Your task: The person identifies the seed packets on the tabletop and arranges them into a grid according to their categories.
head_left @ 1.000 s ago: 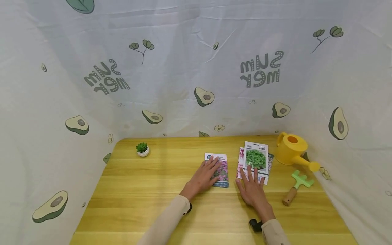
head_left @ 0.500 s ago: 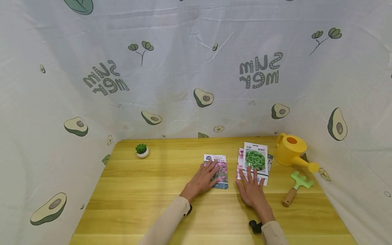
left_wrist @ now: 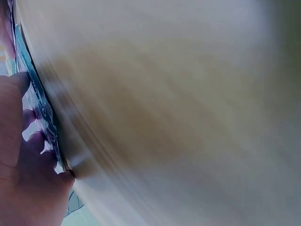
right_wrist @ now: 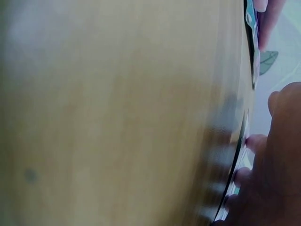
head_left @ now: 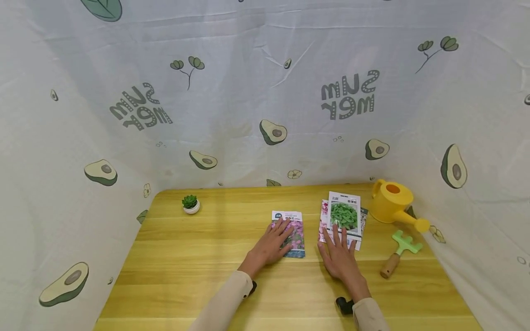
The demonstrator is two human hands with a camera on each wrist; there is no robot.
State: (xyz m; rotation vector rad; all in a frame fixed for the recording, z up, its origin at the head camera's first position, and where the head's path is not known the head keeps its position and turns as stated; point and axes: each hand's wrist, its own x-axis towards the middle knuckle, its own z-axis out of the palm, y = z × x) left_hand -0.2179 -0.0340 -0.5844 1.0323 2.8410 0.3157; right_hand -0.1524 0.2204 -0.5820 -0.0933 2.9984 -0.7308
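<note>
My left hand (head_left: 267, 244) lies on a seed packet with pink flowers (head_left: 297, 236), its fingers stretched across the picture. In the left wrist view, the hand (left_wrist: 28, 188) reaches along the packet's bluish edge (left_wrist: 43, 106). To the right, the outstretched fingers of my right hand (head_left: 341, 263) rest on the near part of a small pile of seed packets. A green-leaf packet (head_left: 344, 215) tops that pile. From under it stick out a pink-flower packet (head_left: 324, 217) and a dark-edged one (head_left: 364, 217). Seen from the right wrist, fingertips (right_wrist: 242, 176) touch the packet edge.
Behind and right of the pile stands a yellow watering can (head_left: 391, 202), spout pointing right. A green hand rake with a wooden handle (head_left: 391, 265) lies nearer. A small potted succulent (head_left: 191, 204) sits at the back left. A printed curtain (head_left: 232, 101) surrounds the wooden table (head_left: 165, 276).
My left hand has slid the pink-flower packet slightly left and toward me. My right hand and its pile stay in place. The head view has shifted a little.
</note>
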